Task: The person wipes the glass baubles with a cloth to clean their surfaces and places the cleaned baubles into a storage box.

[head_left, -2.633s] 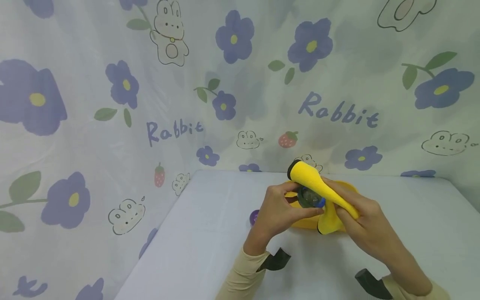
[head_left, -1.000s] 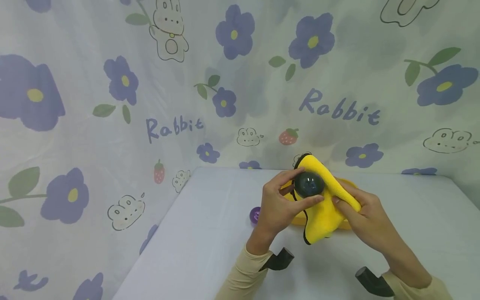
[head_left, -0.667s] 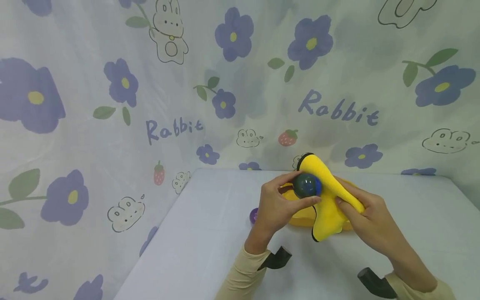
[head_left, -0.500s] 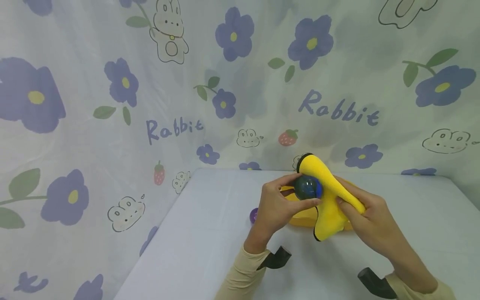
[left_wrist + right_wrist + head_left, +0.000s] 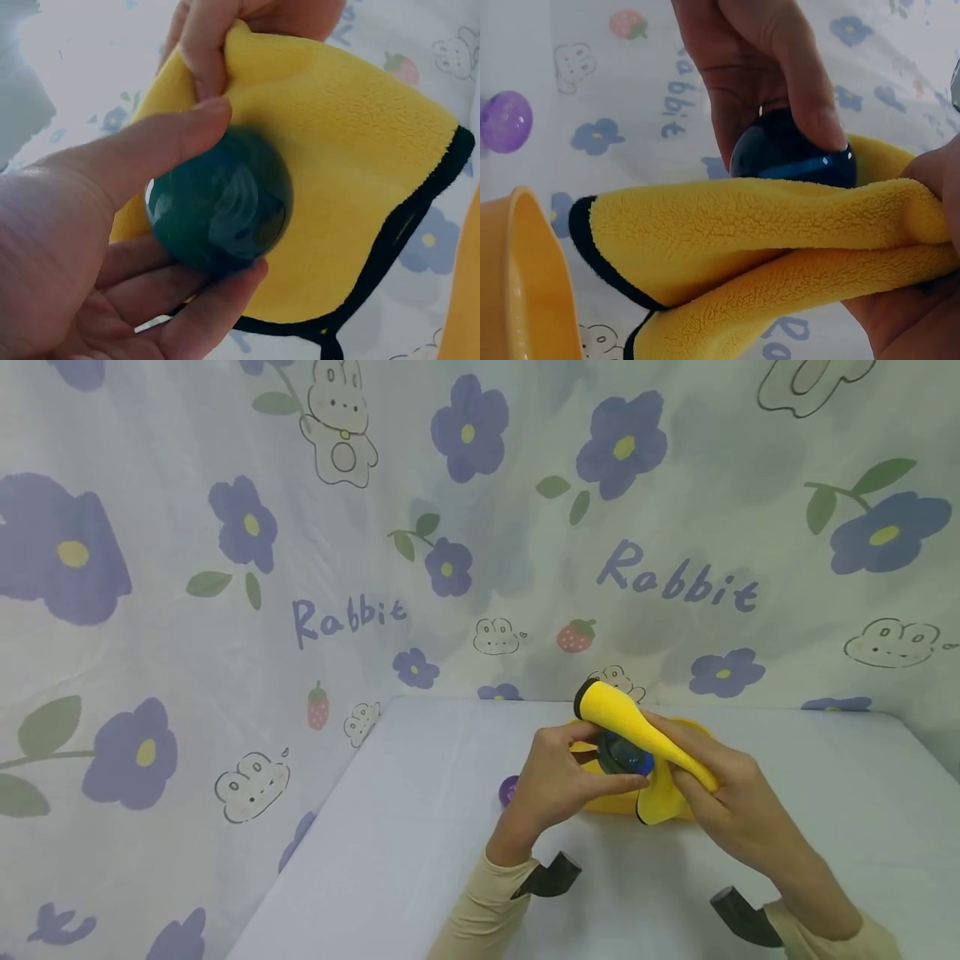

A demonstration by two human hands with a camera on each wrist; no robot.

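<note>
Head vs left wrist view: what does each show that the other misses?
Head only: the purple ball, beige sleeves and black wrist pieces.

Left wrist only: a fingertip of the left hand on the blue-green ball opposite the thumb, and a broad cloth face behind that ball.

Both: the blue-green ball, yellow cloth, left hand and right hand. The tub is uncertain in the wrist view.

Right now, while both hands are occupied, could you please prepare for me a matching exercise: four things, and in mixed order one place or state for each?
1. cloth
2. blue-green ball
3. purple ball
4. container

A. held in the left hand
B. on the table, left of the container in the head view
C. smooth and hollow, with a rim
D. black-edged, gripped by the right hand

Pairs: 1-D, 2-A, 3-B, 4-C
</note>
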